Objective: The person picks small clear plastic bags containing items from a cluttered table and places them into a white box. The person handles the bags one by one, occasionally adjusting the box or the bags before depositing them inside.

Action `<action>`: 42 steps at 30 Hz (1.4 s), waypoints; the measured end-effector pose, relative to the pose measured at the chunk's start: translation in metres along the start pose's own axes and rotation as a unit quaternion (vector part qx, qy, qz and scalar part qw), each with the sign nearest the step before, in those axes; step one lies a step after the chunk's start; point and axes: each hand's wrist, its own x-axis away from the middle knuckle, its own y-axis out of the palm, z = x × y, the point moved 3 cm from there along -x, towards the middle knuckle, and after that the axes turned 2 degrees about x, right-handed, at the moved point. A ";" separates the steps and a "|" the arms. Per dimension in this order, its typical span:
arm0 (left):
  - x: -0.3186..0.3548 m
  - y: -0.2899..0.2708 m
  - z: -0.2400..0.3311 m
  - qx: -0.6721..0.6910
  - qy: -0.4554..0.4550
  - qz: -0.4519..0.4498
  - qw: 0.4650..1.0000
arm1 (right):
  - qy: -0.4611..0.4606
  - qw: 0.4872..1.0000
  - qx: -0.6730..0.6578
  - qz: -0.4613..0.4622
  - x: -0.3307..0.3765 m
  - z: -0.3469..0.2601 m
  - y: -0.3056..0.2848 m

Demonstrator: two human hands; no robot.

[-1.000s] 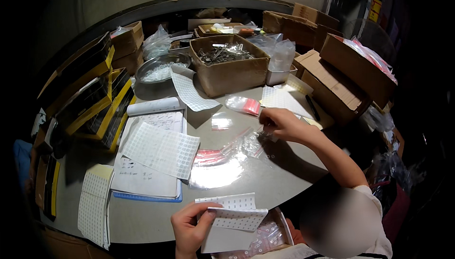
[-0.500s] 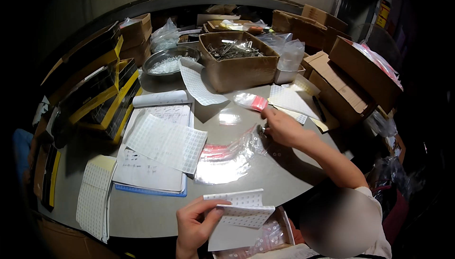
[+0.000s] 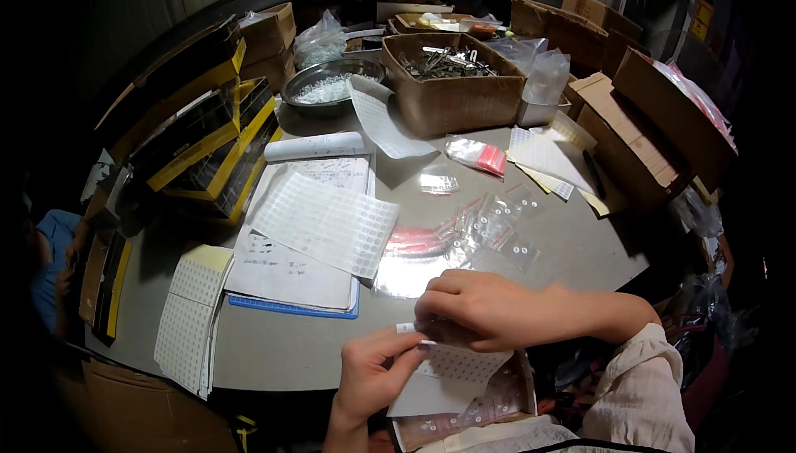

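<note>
i'm holding a sticker sheet [image 3: 452,370] at the near edge of the table [image 3: 572,245], close to my chest, probably so the small labels sit right under my eyes. my left hand [image 3: 369,370] is gripping the sheet from below, thumb on top. my right hand [image 3: 477,310] is curling over its upper edge, fingertips pinching at a small white label [image 3: 405,328] (whether it is fully lifted off, i cannot tell). beneath the sheet an open box of small bagged parts [image 3: 464,411] is waiting. ahead, a spill of clear zip bags [image 3: 464,233] is lying on the table, beside a larger label sheet [image 3: 325,222] resting on a notebook [image 3: 290,275]. further back, a cardboard box of metal parts [image 3: 452,80] and a steel bowl [image 3: 332,86] are crowding the far side.
</note>
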 end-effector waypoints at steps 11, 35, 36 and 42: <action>-0.002 -0.001 -0.002 0.009 -0.020 -0.025 0.999 | -0.065 0.965 0.225 0.117 0.008 -0.019 0.020; -0.004 0.002 0.006 0.090 -0.068 0.017 0.993 | 0.176 0.957 0.078 0.215 0.052 0.160 -0.077; -0.004 0.002 0.006 0.092 -0.070 0.020 0.993 | 0.159 0.966 0.054 0.199 0.048 0.152 -0.076; -0.004 0.003 0.005 0.096 -0.066 0.025 0.993 | 0.168 0.961 0.124 0.182 0.053 0.147 -0.069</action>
